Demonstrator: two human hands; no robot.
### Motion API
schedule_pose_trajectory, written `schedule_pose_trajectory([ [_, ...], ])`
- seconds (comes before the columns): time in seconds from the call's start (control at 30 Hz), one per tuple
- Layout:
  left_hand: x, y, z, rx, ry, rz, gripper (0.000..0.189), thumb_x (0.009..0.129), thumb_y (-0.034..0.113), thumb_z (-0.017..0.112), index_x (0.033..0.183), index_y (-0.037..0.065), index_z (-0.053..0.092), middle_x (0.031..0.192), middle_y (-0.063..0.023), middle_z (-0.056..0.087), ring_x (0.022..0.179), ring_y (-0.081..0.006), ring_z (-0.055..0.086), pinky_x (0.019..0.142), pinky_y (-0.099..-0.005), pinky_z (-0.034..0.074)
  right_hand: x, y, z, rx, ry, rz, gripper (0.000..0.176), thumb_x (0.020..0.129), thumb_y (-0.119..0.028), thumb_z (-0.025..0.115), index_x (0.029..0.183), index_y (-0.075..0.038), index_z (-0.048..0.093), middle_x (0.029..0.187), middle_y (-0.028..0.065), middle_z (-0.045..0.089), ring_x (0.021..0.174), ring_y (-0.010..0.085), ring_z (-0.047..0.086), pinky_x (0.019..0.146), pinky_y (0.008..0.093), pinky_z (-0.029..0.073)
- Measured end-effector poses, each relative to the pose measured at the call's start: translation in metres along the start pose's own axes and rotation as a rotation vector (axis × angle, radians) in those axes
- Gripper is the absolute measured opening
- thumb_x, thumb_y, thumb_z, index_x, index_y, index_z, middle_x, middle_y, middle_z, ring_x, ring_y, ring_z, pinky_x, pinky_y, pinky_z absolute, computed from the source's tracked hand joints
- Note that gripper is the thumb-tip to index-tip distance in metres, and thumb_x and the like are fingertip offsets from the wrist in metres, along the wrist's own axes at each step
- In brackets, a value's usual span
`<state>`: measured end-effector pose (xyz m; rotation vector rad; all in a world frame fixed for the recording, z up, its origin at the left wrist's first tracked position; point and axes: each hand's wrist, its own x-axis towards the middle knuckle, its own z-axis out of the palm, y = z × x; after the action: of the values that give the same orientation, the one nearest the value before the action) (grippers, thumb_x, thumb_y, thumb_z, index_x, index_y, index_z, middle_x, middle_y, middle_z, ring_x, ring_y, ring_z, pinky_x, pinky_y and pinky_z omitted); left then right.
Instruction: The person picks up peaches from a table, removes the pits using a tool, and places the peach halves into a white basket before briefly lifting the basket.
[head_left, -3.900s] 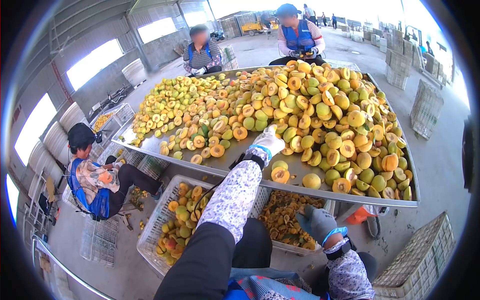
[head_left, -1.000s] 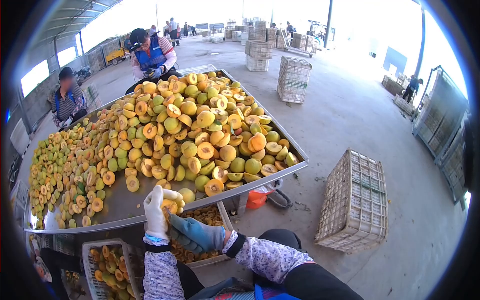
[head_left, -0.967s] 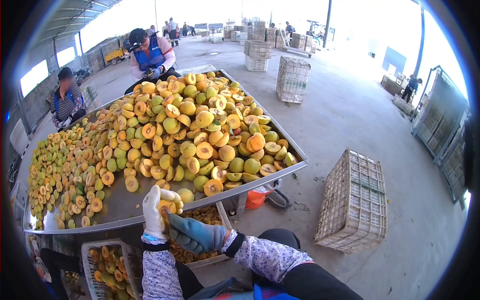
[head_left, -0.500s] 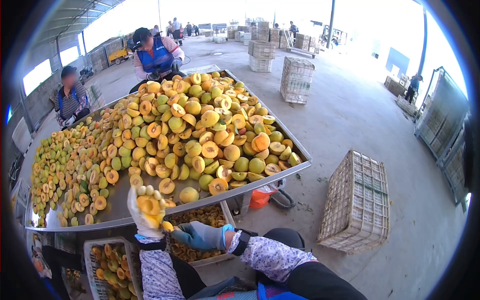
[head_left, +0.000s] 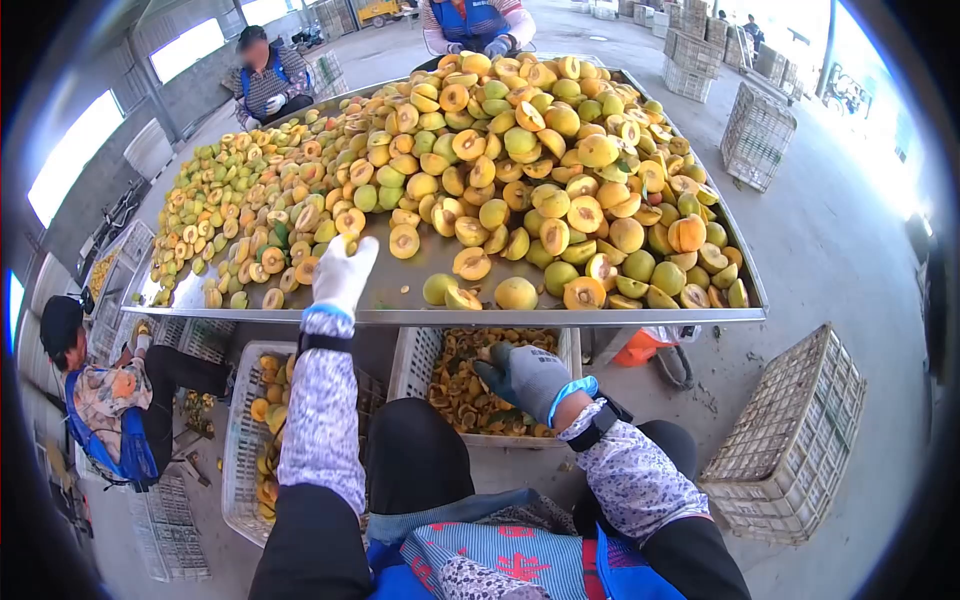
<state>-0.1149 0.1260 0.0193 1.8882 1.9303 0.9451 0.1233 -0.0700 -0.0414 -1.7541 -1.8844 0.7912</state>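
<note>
Open-sided shed, with a metal bench [head_left: 600,316] heaped with halved stone fruit [head_left: 520,150]. The white-gloved left hand [head_left: 343,272] rests at the near edge, fingers stretched out and empty, just short of one half [head_left: 350,222]. This looks like a reach for fruit, which would call for closing round one piece. The right hand [head_left: 527,375] hangs over the pit crate [head_left: 405,365], fingers loosely curled; whether they hold anything is hidden.

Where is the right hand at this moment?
Head view, lower centre: the right hand, in a blue-grey glove, is over the white crate of brownish scraps, just below the table edge.
</note>
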Motion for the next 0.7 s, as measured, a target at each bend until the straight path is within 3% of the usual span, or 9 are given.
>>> schedule_pose_trajectory([
  [0.07,0.028,0.01,0.03,0.101,-0.135,-0.055,0.088,0.083,0.06,0.066,0.145,0.0,0.047,0.13,-0.0267,0.063,0.124,-0.039,0.058,0.106,-0.0424,0.044,0.001,0.011,0.007,0.028,0.051,-0.036,0.036,0.097,-0.039,0.061,0.101,-0.004,0.07,0.087,0.0242,0.07,0.086,0.0426,0.068,0.075,0.0515,0.052],
  [0.27,0.031,0.026,0.072,0.155,-0.256,0.152,0.063,0.077,0.037,0.076,0.126,0.001,0.059,0.116,-0.0271,0.067,0.111,-0.0411,0.063,0.097,-0.0441,0.05,-0.002,0.005,-0.001,0.073,0.115,-0.108,0.034,0.098,-0.037,0.06,0.1,-0.004,0.068,0.088,0.0253,0.069,0.085,0.0448,0.067,0.074,0.0529,0.052],
  [0.33,0.023,0.023,0.065,-0.119,-0.336,0.103,0.057,0.075,0.034,0.079,0.12,0.002,0.064,0.107,-0.0167,0.071,0.096,-0.029,0.069,0.084,-0.038,0.054,-0.001,-0.002,-0.006,0.164,0.167,-0.126,0.032,0.099,-0.033,0.06,0.101,-0.002,0.067,0.086,0.0261,0.068,0.083,0.0457,0.066,0.072,0.0508,0.051],
  [0.4,0.008,0.03,0.054,-0.41,-0.403,0.019,0.057,0.072,0.034,0.082,0.12,0.005,0.069,0.098,-0.0076,0.072,0.087,-0.0158,0.068,0.076,-0.0299,0.054,0.004,-0.006,-0.011,0.348,0.229,-0.128,0.032,0.101,-0.033,0.058,0.1,-0.001,0.065,0.081,0.0241,0.068,0.076,0.0401,0.066,0.069,0.0478,0.051],
  [0.43,-0.008,0.04,0.044,-0.557,-0.415,0.139,0.047,0.079,0.028,0.08,0.118,0.003,0.069,0.098,-0.007,0.071,0.089,-0.0135,0.068,0.077,-0.0294,0.054,0.006,-0.008,-0.012,0.436,0.262,-0.128,0.032,0.101,-0.032,0.058,0.1,-0.001,0.064,0.079,0.0231,0.067,0.072,0.0373,0.067,0.067,0.0463,0.05],
  [0.47,-0.027,0.054,0.036,-0.695,-0.434,0.209,0.041,0.084,0.025,0.077,0.116,0.001,0.069,0.099,-0.0067,0.071,0.09,-0.0126,0.067,0.077,-0.0284,0.054,0.008,-0.013,-0.012,0.616,0.359,-0.208,0.03,0.104,-0.03,0.055,0.099,-0.001,0.061,0.074,0.0127,0.064,0.068,0.0191,0.058,0.064,0.0385,0.048],
  [0.57,-0.072,0.083,0.032,-0.934,-0.479,0.324,0.027,0.095,0.017,0.068,0.113,-0.005,0.068,0.1,-0.006,0.07,0.09,-0.0107,0.066,0.077,-0.0255,0.054,0.013,-0.018,-0.012,0.939,0.35,-0.116,0.027,0.106,-0.028,0.052,0.099,-0.003,0.06,0.077,0.0011,0.059,0.074,0.0086,0.048,0.063,0.0311,0.045],
  [0.6,-0.083,0.087,0.039,-0.981,-0.486,0.314,0.029,0.098,0.022,0.066,0.113,-0.004,0.068,0.1,-0.0063,0.07,0.087,-0.011,0.066,0.077,-0.0255,0.054,0.017,-0.019,-0.007,1.033,0.367,-0.214,0.028,0.108,-0.038,0.047,0.097,-0.014,0.057,0.066,-0.0045,0.053,0.049,0.0035,0.042,0.044,0.0216,0.034],
  [0.7,-0.101,0.097,0.059,-1.195,-0.482,0.211,0.037,0.103,0.033,0.059,0.111,-0.002,0.067,0.1,-0.0066,0.07,0.085,-0.0124,0.066,0.078,-0.026,0.053,0.018,-0.016,0.0,1.115,0.391,-0.117,0.026,0.107,-0.028,0.05,0.101,-0.005,0.061,0.08,-0.0023,0.058,0.074,0.0053,0.048,0.063,0.0254,0.044],
])
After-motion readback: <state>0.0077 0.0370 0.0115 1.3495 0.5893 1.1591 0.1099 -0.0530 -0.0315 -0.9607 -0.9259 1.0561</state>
